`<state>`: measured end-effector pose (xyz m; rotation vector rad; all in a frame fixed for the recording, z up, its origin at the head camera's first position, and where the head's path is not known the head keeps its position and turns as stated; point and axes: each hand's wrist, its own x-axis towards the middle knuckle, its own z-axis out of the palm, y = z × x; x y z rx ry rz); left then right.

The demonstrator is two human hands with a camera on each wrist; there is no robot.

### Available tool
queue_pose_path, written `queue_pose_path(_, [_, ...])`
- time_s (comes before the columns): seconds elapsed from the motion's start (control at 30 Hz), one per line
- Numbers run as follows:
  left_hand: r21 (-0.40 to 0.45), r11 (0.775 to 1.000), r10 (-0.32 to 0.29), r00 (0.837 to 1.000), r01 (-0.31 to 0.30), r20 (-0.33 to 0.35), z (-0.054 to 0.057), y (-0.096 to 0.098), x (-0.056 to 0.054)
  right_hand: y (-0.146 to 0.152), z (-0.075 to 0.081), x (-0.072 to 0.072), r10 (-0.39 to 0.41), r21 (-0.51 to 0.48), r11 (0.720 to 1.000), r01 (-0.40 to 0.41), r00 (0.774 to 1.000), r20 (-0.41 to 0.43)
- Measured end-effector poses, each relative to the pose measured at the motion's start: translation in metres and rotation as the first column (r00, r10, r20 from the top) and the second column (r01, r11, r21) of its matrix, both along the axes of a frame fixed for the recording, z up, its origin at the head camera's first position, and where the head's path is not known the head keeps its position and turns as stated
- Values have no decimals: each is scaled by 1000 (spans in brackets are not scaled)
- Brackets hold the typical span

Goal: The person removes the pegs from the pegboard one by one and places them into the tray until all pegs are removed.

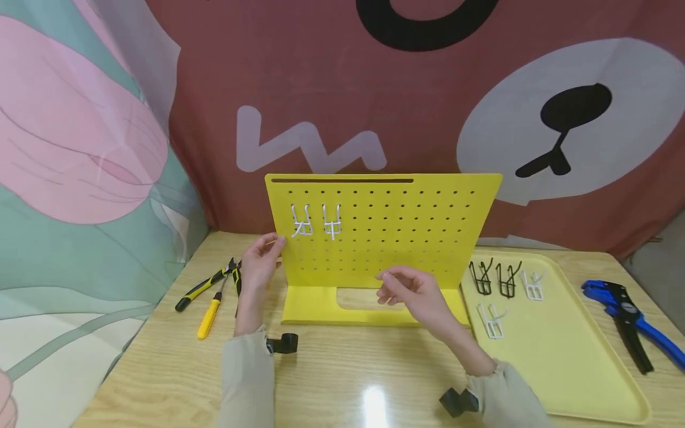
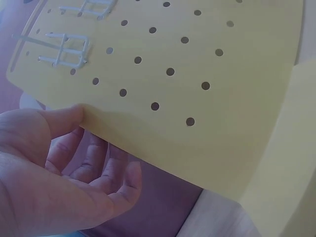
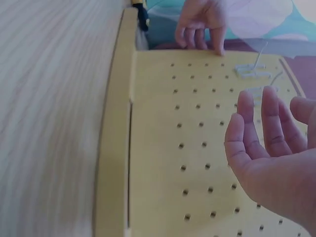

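Our left hand [image 1: 260,258] pinches the side edge of the yellow pegboard [image 1: 396,246] standing on the worktop [image 1: 332,380], our right hand [image 1: 417,292], loosely curved, holds nothing, and we think a sudden pull could tilt the board and unseat its white hooks [image 1: 332,228].

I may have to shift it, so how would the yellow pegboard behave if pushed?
The pegboard is probably stiff: it looks thin but flat, not sagging. Pushed near the top, it may tip backwards, since it stands tall and its visible base extends forward. It might slide, as it seems just set on the tabletop.
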<state>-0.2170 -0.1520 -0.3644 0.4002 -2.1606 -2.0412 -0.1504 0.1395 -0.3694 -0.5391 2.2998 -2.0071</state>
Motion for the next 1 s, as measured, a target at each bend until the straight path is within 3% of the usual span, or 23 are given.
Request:
queue_pose_path(0.37, [-4,1000,6,1000,-6,-5,-1,-2,0,-29,16,-14,-41,-145,988,45,999,35])
queue_pose_path(0.63, [-15,1000,-7,1000,7,-3,-1,-1,0,-47,25,-26,-61,-163,985,65,998,33])
queue_pose_path(1.0, [-15,1000,-2,1000,2,1,-2,-2,0,-74,39,-39,0,-197,980,-2,1000,-11])
